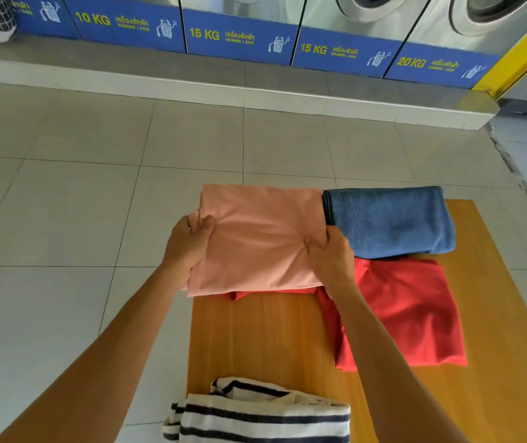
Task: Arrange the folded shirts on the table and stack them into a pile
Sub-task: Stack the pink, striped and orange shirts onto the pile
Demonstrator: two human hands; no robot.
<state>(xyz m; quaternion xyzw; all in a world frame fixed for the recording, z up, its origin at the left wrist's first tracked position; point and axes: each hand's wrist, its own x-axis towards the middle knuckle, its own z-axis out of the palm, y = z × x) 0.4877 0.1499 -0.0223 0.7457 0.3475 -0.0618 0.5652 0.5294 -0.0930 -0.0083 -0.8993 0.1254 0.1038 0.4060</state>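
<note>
I hold the folded pink shirt (257,238) with both hands at the far left corner of the wooden table (275,340). My left hand (188,244) is clamped on the shirt's left edge, thumb on top and fingers curled beneath the fabric. My right hand (331,255) is clamped on the shirt's right edge near its near corner, thumb pressed into the top layer so that creases run out from the grip. The shirt's left portion overhangs the table's left edge, above the tiled floor (64,203). I cannot tell whether the shirt rests on the table or is held just above it.

Position of the other garments, relative to the table:
- The folded blue towel (390,222) lies at the far right corner, its left end touching the pink shirt's right edge.
- The folded red shirt (406,314) lies on the right half, just nearer than the towel. A strip of red fabric shows under the pink shirt's near edge.
- The striped shirt (255,414), white with dark bands, lies at the near left corner and overhangs the left edge.

The centre of the table shows bare wood. Washing machines (367,8) with blue labelled panels stand well beyond the table's far side.
</note>
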